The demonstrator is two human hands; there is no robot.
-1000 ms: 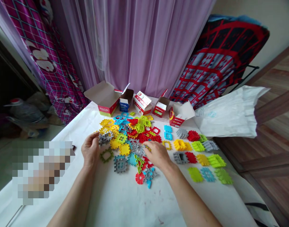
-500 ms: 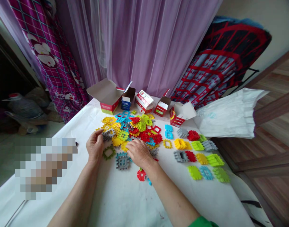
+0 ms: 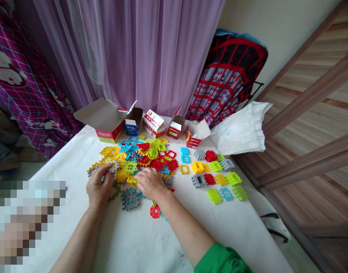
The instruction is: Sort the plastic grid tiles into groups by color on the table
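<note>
A loose pile of toothed plastic building tiles in yellow, blue, red, green and grey covers the middle of the table. At the pile's left edge my left hand [image 3: 100,185] is closed, fingers curled down on a grey building tile [image 3: 115,167] that is partly hidden. My right hand [image 3: 151,184] lies palm down over the front of the pile, its fingers extended and touching a yellow tile [image 3: 132,179]. Between my forearms are a grey square tile [image 3: 130,200] and a red round piece [image 3: 155,212]. A dark green tile [image 3: 115,192] is beside my left hand, partly covered.
Sorted tiles, such as a stack of yellow tiles [image 3: 197,167], lie in rows to the right. Along the back stand several small cartons, including a large open box [image 3: 108,132] and a blue box [image 3: 132,127]. A white bag [image 3: 239,131] rests at the right rear edge.
The view has turned right, so everything appears further left. My left hand has moved from beside the pile's edge onto the tiles there. My right hand stays over the pile's front.
</note>
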